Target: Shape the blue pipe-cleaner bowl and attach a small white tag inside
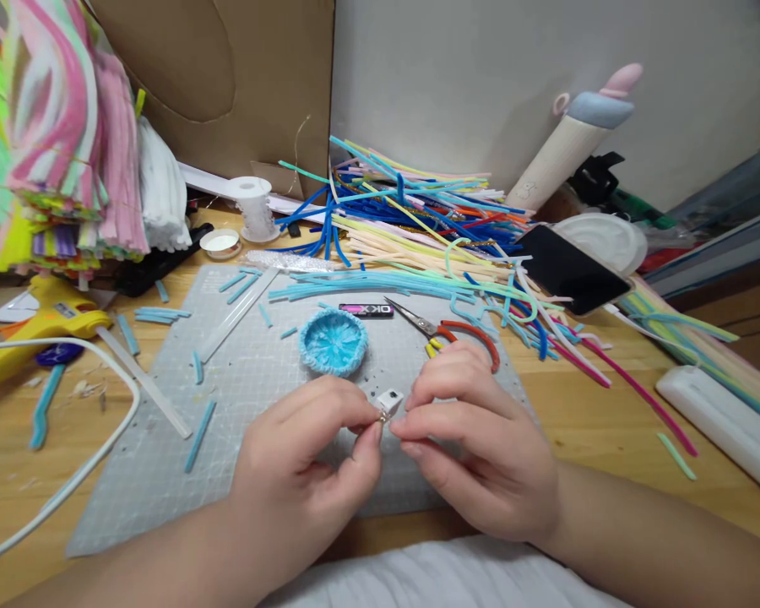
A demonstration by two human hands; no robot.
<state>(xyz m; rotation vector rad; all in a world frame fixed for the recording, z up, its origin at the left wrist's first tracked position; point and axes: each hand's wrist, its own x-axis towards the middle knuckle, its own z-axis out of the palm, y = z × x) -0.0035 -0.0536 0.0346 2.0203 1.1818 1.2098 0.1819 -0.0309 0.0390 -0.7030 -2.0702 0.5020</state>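
Observation:
My left hand (310,439) is closed in a pinch on a small shiny metallic piece (383,416), too small to name. Just beyond it sits a small white block (391,397) with a black spot on top; whether the two are joined I cannot tell. My right hand (481,439) has its thumb and fingertips drawn together right beside that piece; anything between them is hidden. Beyond the hands, a round blue fuzzy bowl (333,341) made of pipe cleaners rests on the grey cutting mat (158,473). Scissors (443,329) with orange handles and a black-and-pink battery-like cylinder (366,311) lie near it.
Loose pipe cleaners (411,228) are heaped at the back. To the left are a yellow glue gun (44,321), a white cable (69,485) and pipe-cleaner bundles (57,135). A phone (570,266), leaning bottle (563,152) and white bar (722,422) occupy the right.

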